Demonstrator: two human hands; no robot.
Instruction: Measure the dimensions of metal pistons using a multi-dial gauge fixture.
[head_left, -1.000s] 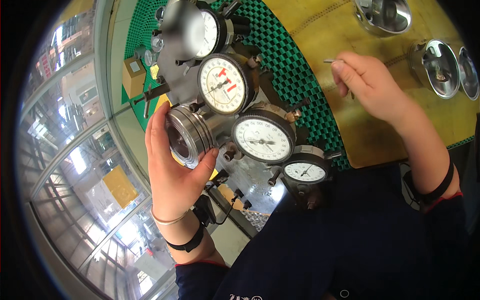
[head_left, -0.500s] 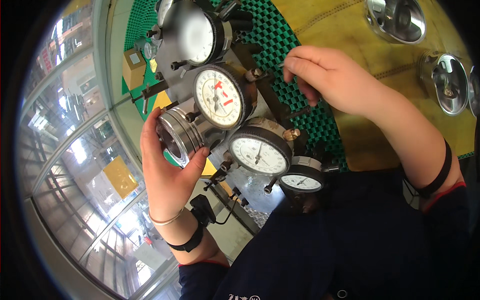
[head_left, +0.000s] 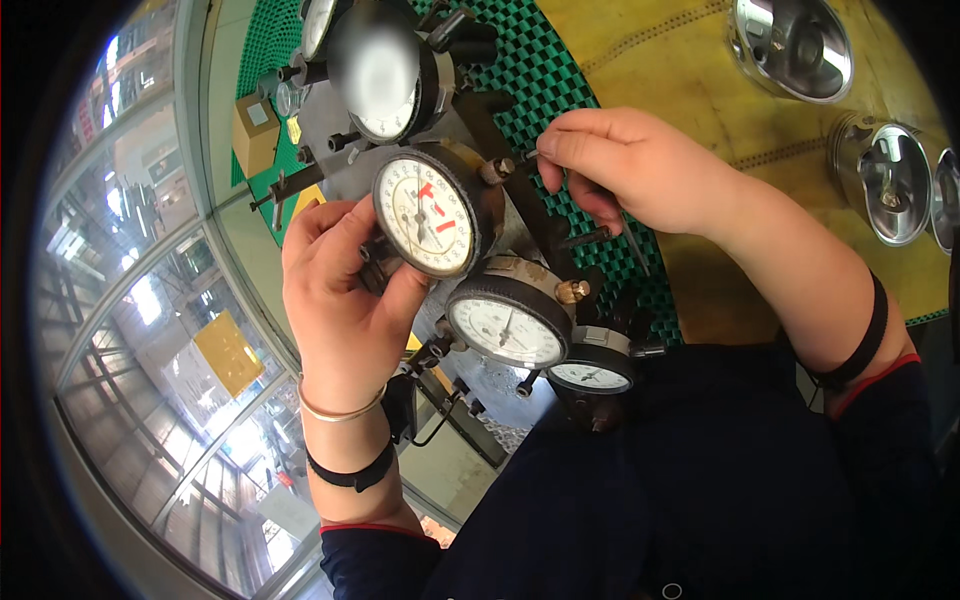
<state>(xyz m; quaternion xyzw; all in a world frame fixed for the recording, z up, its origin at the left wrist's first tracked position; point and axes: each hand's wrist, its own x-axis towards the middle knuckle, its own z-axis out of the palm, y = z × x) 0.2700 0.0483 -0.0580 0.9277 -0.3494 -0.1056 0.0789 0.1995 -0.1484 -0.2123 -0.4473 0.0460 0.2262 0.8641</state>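
My left hand [head_left: 340, 290] is curled beside the red-marked dial gauge [head_left: 425, 215], its fingertips partly behind the gauge's rim. Whatever those fingers hold is hidden; no piston shows there now. To the right, my right hand [head_left: 625, 165] is closed in a pinch on a thin metal rod [head_left: 532, 155], whose tip pokes out toward the gauge's brass-coloured knob. A second white dial gauge [head_left: 508, 330] sits just below the first. Smaller and lower right is another gauge [head_left: 592, 373]. All are mounted on a dark metal measuring fixture [head_left: 520, 215].
Green grid matting [head_left: 545, 75] lies beyond the fixture, with a yellow-brown sheet [head_left: 660, 60] to its right. Shiny metal pistons [head_left: 795, 45] stand on that sheet. A small cardboard box [head_left: 257, 135] is at upper left, near glazed window panels [head_left: 130, 270]. Another gauge [head_left: 385, 85] is partly blurred.
My left hand has turned and closed in toward the red-marked gauge; the piston it held is no longer visible. My right hand has shifted slightly left, with the thin rod showing more.
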